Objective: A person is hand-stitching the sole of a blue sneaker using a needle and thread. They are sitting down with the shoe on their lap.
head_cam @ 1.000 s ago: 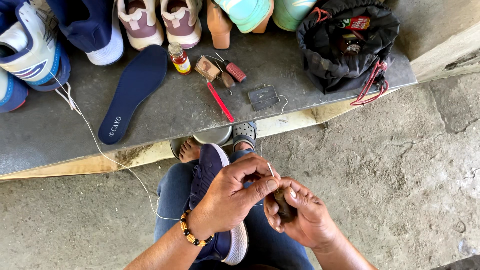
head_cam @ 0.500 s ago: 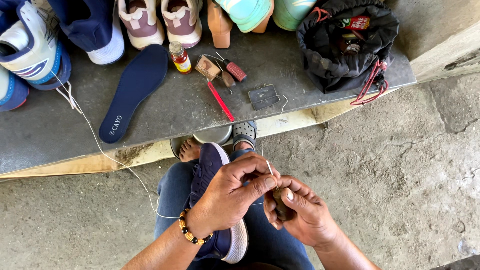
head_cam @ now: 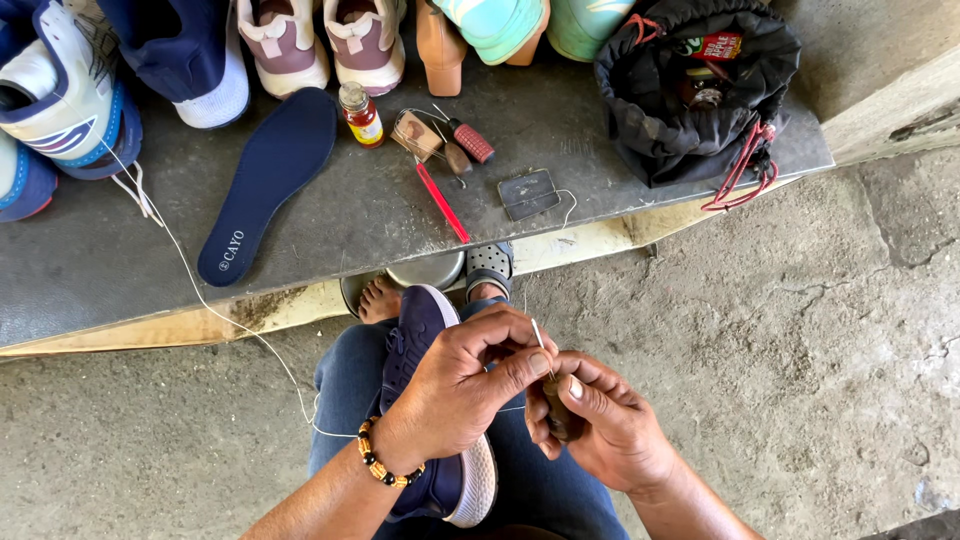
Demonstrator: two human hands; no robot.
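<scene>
The head view is showing the left hand (head_cam: 455, 395) with fingers (head_cam: 520, 365) pinching a thin white thread (head_cam: 215, 315) at the needle (head_cam: 541, 340) of a brown awl (head_cam: 560, 415). The right hand (head_cam: 605, 430) is wrapping its fingers tight around the awl handle. A navy shoe (head_cam: 425, 345) is lying on the lap, under the left hand. Keeping the thread tight and the awl steady would probably help. Since a second ago, the hands are hardly moving. The desk (head_cam: 400, 210) is holding a blue insole (head_cam: 265, 185).
</scene>
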